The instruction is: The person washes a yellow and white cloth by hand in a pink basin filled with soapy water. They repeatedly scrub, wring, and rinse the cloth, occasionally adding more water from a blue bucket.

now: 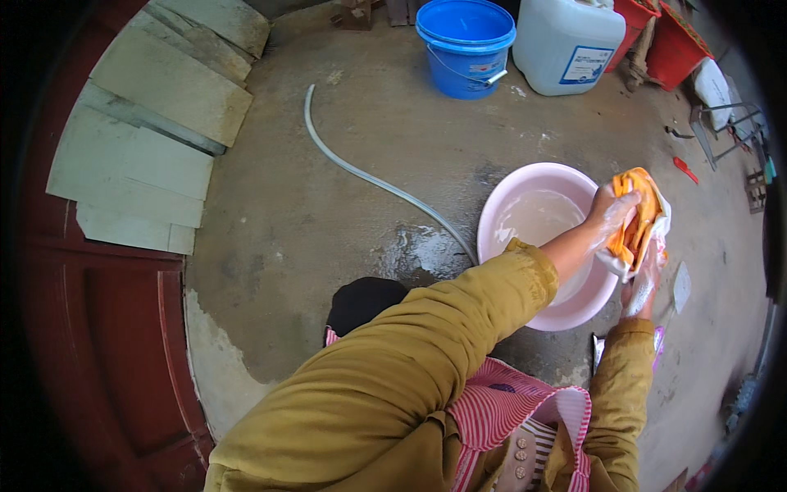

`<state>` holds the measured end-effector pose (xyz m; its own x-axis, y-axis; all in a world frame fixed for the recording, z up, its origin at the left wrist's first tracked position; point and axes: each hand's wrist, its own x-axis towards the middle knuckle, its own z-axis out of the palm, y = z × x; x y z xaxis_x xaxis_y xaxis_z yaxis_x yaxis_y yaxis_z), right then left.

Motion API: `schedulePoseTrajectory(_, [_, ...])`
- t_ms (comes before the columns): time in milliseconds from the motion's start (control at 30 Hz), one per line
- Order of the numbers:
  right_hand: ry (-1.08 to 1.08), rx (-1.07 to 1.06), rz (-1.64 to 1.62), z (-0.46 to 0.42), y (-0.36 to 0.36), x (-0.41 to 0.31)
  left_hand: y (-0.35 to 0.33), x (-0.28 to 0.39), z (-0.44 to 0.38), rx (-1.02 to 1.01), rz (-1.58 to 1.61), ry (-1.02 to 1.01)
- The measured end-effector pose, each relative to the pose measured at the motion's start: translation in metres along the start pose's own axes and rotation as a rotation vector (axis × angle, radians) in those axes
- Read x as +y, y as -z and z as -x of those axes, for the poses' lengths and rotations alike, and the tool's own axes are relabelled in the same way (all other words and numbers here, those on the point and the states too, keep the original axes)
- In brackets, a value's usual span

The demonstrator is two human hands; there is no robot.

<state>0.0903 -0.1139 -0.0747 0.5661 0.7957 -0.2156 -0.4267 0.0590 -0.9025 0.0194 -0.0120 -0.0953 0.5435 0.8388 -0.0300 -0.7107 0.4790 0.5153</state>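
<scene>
Both my hands hold a wet orange and white cloth [639, 215] above the right rim of a pink plastic basin [490, 209]. My left hand [615, 212] grips it from the left, with suds on the fingers and wrist. From below, my right hand [648, 273] clasps its lower part; foam covers the wrist, and the cloth hides some of its fingers. Cloudy water [541, 215] lies in the basin.
A clear hose [375, 180] runs over the wet concrete floor to the basin. Beyond stand a blue bucket [461, 71], a white plastic jerrycan [569, 40] and red pots [676, 49]. Pale boards [135, 166] lie at left by a dark red door [117, 350].
</scene>
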Motion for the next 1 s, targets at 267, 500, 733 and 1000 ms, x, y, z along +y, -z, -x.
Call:
schedulePoseTrajectory(267, [-0.376,-0.282,-0.428,-0.015,0.025,-0.016,-0.028,0.017,0.007,-0.094,-0.69,-0.177])
schedulePoseTrajectory(500, [-0.027,-0.47,-0.346,-0.002,0.032,0.024,-0.048,0.015,0.048,-0.266,-1.245,-0.429])
schedulePoseTrajectory(733, [-0.123,-0.391,-0.306,0.01,0.013,0.018,-0.036,0.002,0.048,0.001,-1.333,-0.367])
schedulePoseTrajectory(1000, [-0.286,-0.14,-0.24,0.019,-0.001,0.018,-0.021,-0.002,0.039,0.086,-1.273,-0.34])
